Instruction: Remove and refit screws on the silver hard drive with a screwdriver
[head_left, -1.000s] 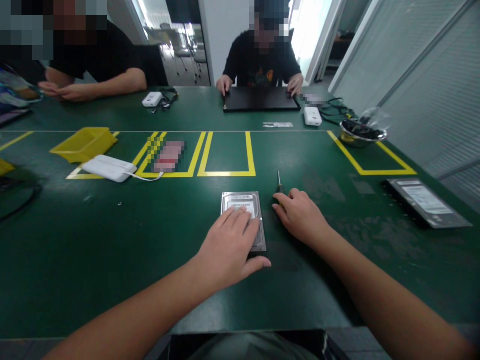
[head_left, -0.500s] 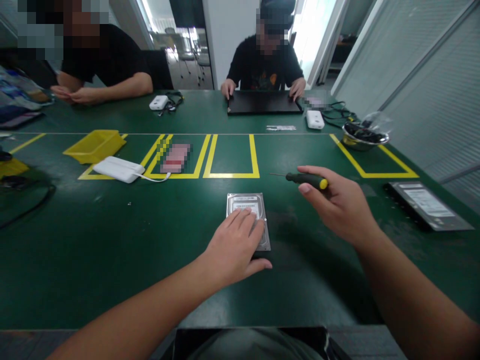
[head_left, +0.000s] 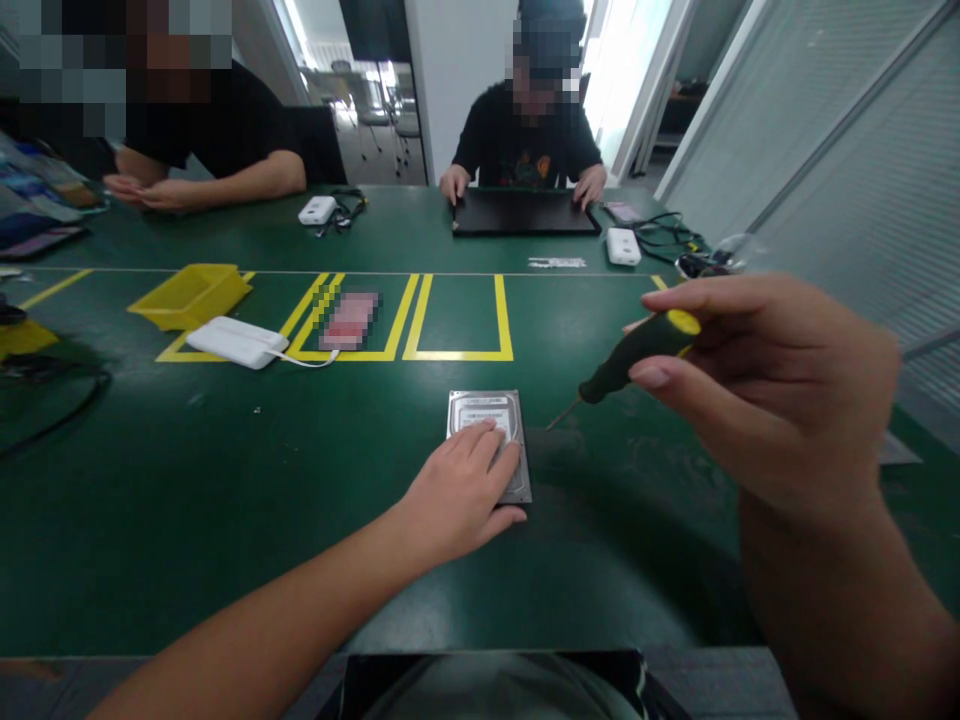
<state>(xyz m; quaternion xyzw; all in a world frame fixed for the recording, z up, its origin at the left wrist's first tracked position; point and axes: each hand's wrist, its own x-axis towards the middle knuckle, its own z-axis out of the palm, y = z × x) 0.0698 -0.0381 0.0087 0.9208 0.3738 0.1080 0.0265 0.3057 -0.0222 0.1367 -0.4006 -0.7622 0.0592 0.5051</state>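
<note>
A silver hard drive [head_left: 517, 478] with a white label lies flat on the green table. My left hand [head_left: 469, 485] rests over it, fingers across the label and thumb along the near edge, and covers much of its lower left part. To the right, my right hand [head_left: 787, 390] is raised and closed around the dark green handle of a screwdriver [head_left: 626, 355] with a yellow end cap. Its thin shaft slants down to the left, and the tip is just right of the drive, apart from it.
A yellow bin [head_left: 191, 297], a white power bank [head_left: 236, 342] and a cabled phone [head_left: 350, 320] are at left. Across the table, a person holds a flat black panel [head_left: 525, 213]; another sits at left. A second drive [head_left: 900, 450] is mostly hidden behind my right hand.
My right hand has come up and nearer, tilting the screwdriver from nearly level to tip-down, closer to the drive. My left thumb has drawn in against the drive's near edge.
</note>
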